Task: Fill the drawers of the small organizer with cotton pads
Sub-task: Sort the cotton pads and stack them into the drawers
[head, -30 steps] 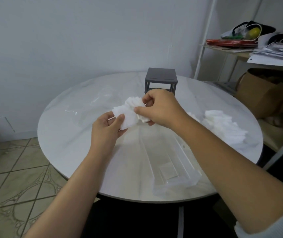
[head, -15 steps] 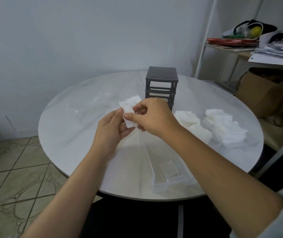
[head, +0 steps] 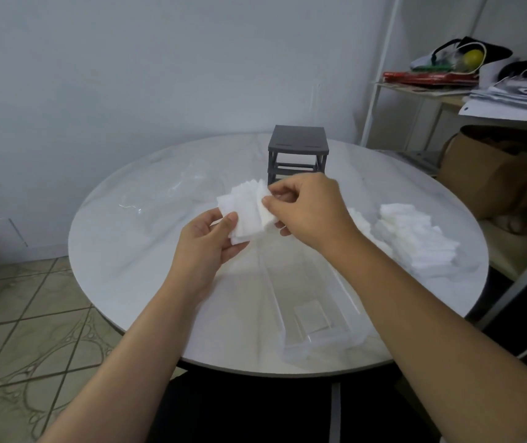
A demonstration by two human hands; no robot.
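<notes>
Several cotton pads (head: 249,211), fanned into a loose sheaf, sit at centre frame, held above the round desk (head: 134,251). Left hand (head: 206,247) is closed on the lower edge of the sheaf, thumb pressed on the front pad and fingers behind. Right hand (head: 306,207) is curled, thumb and forefinger pinching the right edge of the same sheaf; the other fingers are tucked under. More pads lie in a heap (head: 415,238) at the right of the frame, on the desk, with a smaller clump partly hidden behind the right forearm. A clear drawer (head: 316,318) lies on the desk at lower centre, open side up, and looks empty or nearly so; one flat pale square shows at its near end, cannot tell whether pad or label. The dark organizer frame (head: 298,155) stands at upper centre, slots empty. Handling, as a judgement: pads are very light, soft and limp, and cling to one another, so they likely skew or shed singles if gripped loosely. Best taken by squeezing the stack flat across its faces, edges squared between both hands, then lowered upright or flat into the drawer. No breakage risk; mainly scatter and crumpling.
</notes>
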